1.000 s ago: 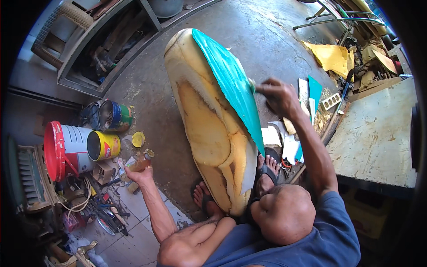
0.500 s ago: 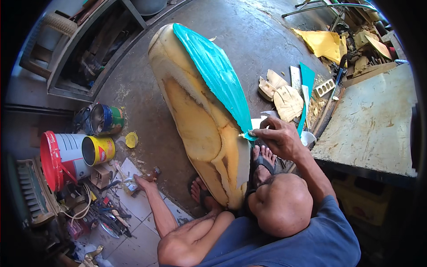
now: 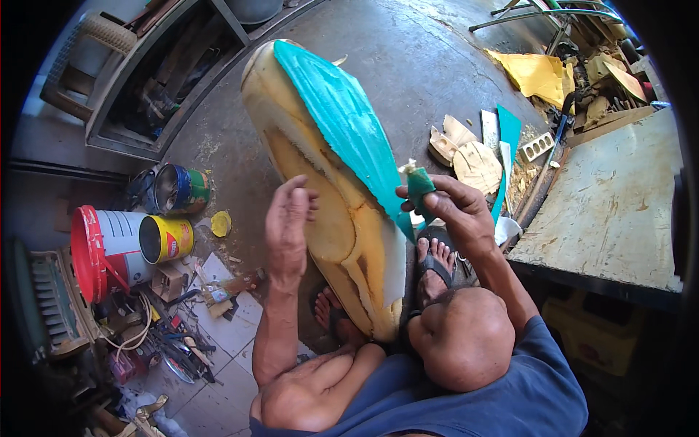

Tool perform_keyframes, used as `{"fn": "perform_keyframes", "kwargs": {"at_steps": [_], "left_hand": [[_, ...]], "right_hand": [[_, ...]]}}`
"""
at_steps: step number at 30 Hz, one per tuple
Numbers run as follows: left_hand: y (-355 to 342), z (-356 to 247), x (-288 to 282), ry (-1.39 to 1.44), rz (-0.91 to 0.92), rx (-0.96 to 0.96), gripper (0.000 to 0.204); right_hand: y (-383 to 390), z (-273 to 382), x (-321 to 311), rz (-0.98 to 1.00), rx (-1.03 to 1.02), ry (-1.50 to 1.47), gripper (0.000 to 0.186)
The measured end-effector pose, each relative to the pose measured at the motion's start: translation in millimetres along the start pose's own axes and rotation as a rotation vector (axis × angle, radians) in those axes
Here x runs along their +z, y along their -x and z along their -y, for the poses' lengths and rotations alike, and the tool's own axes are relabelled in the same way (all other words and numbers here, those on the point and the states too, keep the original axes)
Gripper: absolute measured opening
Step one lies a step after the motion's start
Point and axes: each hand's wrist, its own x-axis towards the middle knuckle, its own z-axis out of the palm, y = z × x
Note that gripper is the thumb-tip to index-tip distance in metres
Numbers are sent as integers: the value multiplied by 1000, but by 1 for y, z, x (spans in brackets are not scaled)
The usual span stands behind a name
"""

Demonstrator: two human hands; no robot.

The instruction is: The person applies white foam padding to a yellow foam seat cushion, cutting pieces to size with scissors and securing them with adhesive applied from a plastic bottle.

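Observation:
A long yellowish foam seat cushion (image 3: 331,226) stands tilted between my feet, with a strip of teal foam (image 3: 338,116) lying along its right side. In my right hand (image 3: 462,211), a small teal foam piece (image 3: 420,188) is pinched between thumb and fingers, with a pale frayed bit at its top. It is beside the lower end of the teal strip. My left hand (image 3: 289,226) is raised over the left side of the cushion, fingers loosely bent and apart, holding nothing. A flat brush (image 3: 229,286) lies on the floor at the left.
On the left are a white and red bucket (image 3: 109,247), a yellow can (image 3: 166,239), a blue-green can (image 3: 182,191) and scattered hand tools (image 3: 182,349). Foam offcuts (image 3: 477,164) and a teal strip scrap (image 3: 508,131) lie at right, near a worn board (image 3: 604,197).
My left hand has let go of the brush on the floor and risen over the cushion. My right hand has lifted the small teal piece up from the strip's lower end.

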Motion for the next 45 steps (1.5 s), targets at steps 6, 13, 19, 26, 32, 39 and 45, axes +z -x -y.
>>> {"fn": "perform_keyframes", "kwargs": {"at_steps": [6, 13, 19, 26, 32, 39, 45], "left_hand": [[-22, -10, 62, -202, 105, -51, 42], [-58, -16, 88, -288, 179, -137, 18], [-56, -25, 75, 47, 58, -147, 15], [-52, -32, 75, 132, 25, -48, 15], [-80, -158, 71, 384, 40, 290, 17], [-104, -160, 1, 785, 106, 154, 10], [-82, -101, -56, 872, 292, 209, 16]], "right_hand": [[-24, 2, 0, -336, -74, 2, 34], [-7, -22, -16, -500, -203, 103, 34], [-1, -44, -17, -589, -157, 300, 28], [14, -69, -6, -388, -85, 411, 25], [2, -38, 18, -338, 18, 79, 26], [12, -51, -2, -34, -654, 1194, 32], [13, -44, -22, -107, -624, 1176, 38]]}}
